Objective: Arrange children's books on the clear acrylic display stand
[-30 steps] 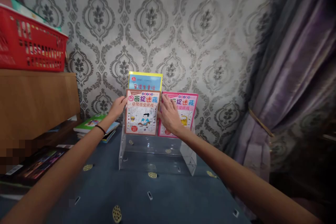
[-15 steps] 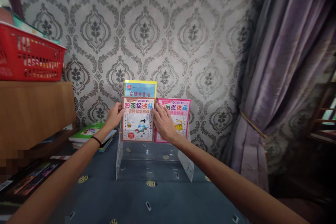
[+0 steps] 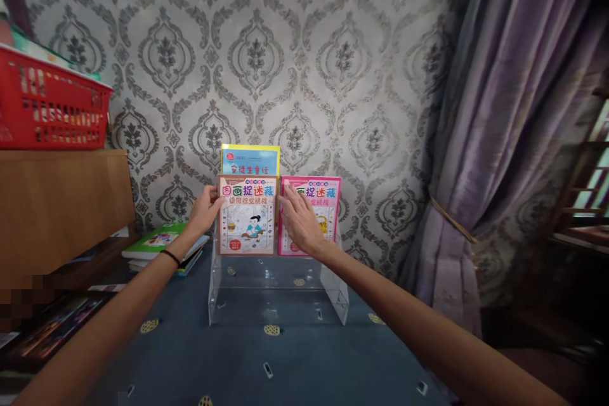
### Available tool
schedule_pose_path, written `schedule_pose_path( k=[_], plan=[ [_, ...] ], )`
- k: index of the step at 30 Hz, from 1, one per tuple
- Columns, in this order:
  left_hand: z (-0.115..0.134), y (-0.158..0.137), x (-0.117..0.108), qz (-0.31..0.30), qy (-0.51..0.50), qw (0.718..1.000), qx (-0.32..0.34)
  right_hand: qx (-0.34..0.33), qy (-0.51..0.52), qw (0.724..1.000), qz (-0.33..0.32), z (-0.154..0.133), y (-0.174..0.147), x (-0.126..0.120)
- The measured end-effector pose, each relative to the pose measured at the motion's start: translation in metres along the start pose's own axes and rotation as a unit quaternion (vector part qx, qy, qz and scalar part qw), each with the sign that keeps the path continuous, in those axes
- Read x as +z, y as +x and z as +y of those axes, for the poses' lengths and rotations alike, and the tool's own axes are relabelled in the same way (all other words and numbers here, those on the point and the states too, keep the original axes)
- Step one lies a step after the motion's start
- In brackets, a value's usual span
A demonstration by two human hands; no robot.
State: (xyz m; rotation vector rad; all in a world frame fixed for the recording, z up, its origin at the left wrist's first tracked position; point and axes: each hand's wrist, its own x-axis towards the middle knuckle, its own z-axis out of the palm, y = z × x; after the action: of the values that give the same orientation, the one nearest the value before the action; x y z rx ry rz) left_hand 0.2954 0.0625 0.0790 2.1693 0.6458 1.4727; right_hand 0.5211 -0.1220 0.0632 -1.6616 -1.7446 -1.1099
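Left hand: at the left edge of the brown-bordered book, fingers bent about the edge; whether they clamp it or merely touch, the view does not settle.

Right hand: fingers extended and slightly apart, closed on nothing, in front of the pink-bordered book, tips near the gap between the two covers.

Brown-bordered book: upright on the upper part of a clear stand, before a yellow-edged blue book whose top shows above it.

Pink-bordered book: upright, just beside the brown one, its cover partly hidden by the right hand.

Clear stand: on a dark patterned cloth.

Risks, as judged: a sideways push from the left hand could drive the brown book against its pink neighbour; a right-hand brush could tip the pink one; uneven pressure from both could slide the light-looking stand across the cloth; glossy covers could slip forward over the stand's edge.
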Motion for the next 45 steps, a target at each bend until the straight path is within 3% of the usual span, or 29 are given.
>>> schedule_pose_path(
  k=[6, 10, 14, 17, 21, 26, 36, 45],
  plan=[
    [0.002, -0.003, -0.004, 0.065, 0.047, 0.997, 0.009, 0.031, -0.005, 0.999, 0.022, 0.013, -0.005, -0.011],
    [0.029, -0.012, -0.004, 0.14, 0.145, 0.972, 0.124, 0.086, 0.001, 0.994, 0.075, 0.029, -0.017, -0.022],
    [0.076, -0.014, 0.011, 0.077, 0.226, 0.93, 0.28, 0.19, 0.016, 0.971, 0.144, 0.054, -0.033, -0.026],
    [0.108, -0.005, 0.033, 0.009, 0.265, 0.902, 0.341, 0.272, 0.046, 0.949, 0.151, 0.072, -0.045, -0.022],
    [0.131, 0.014, 0.06, -0.04, 0.31, 0.888, 0.336, 0.311, 0.104, 0.937, 0.121, 0.085, -0.057, -0.013],
    [0.136, 0.025, 0.076, -0.062, 0.345, 0.887, 0.3, 0.303, 0.151, 0.931, 0.136, 0.086, -0.063, -0.004],
    [0.132, 0.032, 0.084, -0.083, 0.302, 0.908, 0.277, 0.295, 0.18, 0.93, 0.124, 0.079, -0.063, -0.004],
    [0.125, 0.035, 0.087, -0.058, 0.255, 0.92, 0.292, 0.28, 0.169, 0.936, 0.131, 0.078, -0.065, -0.003]
  ],
)
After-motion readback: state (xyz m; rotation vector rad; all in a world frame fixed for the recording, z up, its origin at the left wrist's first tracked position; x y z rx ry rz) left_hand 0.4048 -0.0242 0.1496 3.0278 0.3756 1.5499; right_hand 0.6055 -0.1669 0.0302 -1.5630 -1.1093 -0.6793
